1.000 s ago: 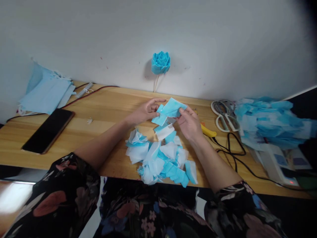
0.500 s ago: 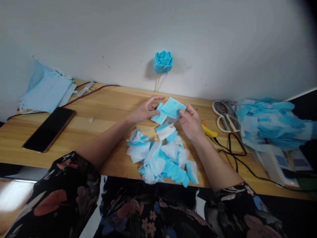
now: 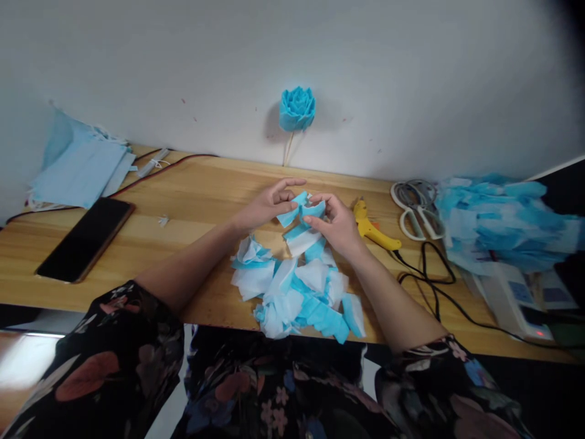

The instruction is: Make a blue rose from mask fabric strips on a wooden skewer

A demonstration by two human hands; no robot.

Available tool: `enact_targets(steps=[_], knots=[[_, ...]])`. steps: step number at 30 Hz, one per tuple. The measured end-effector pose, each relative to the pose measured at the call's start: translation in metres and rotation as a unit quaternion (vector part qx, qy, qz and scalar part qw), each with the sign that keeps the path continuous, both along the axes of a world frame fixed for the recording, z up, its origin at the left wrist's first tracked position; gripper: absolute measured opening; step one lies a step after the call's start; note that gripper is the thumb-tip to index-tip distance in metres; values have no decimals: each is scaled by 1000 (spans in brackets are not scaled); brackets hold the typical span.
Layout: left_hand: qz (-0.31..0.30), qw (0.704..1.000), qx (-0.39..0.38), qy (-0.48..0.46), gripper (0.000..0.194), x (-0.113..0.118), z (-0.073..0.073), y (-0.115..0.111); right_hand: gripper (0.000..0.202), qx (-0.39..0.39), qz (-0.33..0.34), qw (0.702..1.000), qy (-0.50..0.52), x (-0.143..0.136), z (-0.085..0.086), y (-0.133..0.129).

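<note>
My left hand point(image 3: 269, 204) pinches a piece of light-blue mask fabric point(image 3: 289, 213) between thumb and fingers, its index finger stretched above. Close on the right, my right hand point(image 3: 337, 224) grips the right part of the fabric, which is bent between its thumb and fingertips. Whether this is one piece or two is hard to tell. Below both hands lies a loose heap of blue and white fabric pieces point(image 3: 292, 296) at the table's near edge. A blue fabric flower point(image 3: 297, 108) on a thin stick point(image 3: 288, 149) stands against the wall behind.
To the right lie a yellow glue gun point(image 3: 372, 231) with a black cord, white-handled scissors point(image 3: 418, 222) and a big pile of blue fabric pieces point(image 3: 498, 219) over a white device point(image 3: 516, 302). On the left are a phone point(image 3: 86, 241) and stacked face masks point(image 3: 82, 167).
My right hand has moved left towards the left hand, and the flat blue fabric it held is now bent between the hands. More of the glue gun shows.
</note>
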State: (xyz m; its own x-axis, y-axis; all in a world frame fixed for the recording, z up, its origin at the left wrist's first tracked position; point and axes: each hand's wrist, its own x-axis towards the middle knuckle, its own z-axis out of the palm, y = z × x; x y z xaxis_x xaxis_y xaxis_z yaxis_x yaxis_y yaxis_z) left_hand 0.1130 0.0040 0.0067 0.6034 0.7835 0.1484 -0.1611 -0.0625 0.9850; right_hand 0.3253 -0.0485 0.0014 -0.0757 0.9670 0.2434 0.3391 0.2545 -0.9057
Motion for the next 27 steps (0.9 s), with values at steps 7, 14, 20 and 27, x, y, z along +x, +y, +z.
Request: enact_targets(steps=[7, 14, 20, 27], knots=[[-17, 1000, 4, 9, 63, 2, -2, 1, 13, 46, 11, 997, -59, -2, 7, -3], [-33, 999, -10, 17, 60, 2, -2, -2, 9, 136, 30, 983, -121, -5, 8, -6], [-14, 1000, 6, 16, 54, -1, 0, -2, 11, 182, 38, 971, -148, -4, 8, -6], [-15, 999, 29, 8, 54, 0, -1, 2, 10, 173, 9, 979, -110, -4, 12, -7]])
